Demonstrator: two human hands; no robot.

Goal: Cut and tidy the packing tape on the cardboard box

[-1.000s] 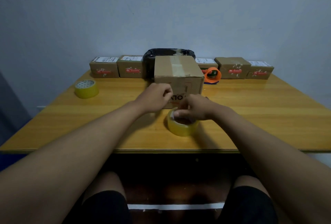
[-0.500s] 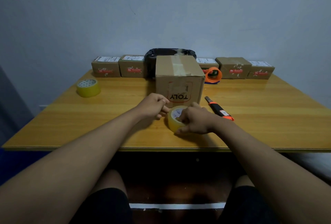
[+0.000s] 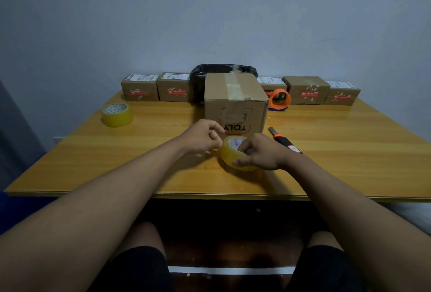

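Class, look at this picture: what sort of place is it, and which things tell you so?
Probably a small parcel-packing station at a plain table by a wall. Clues: a row of labelled parcels, rolls of packing tape, and a taped cardboard box with a utility knife beside it.

A scuffed pale blue-grey wall [image 3: 210, 23] is seen behind a yellow wooden table [image 3: 349, 151]; the dark floor [image 3: 221, 252] is crossed by a white stripe [image 3: 231, 270].

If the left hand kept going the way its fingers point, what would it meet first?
The left hand points right and slightly away, toward the tape roll that the right hand holds tilted. It would likely touch the roll's near rim first, though depth is uncertain; the box sits just beyond.
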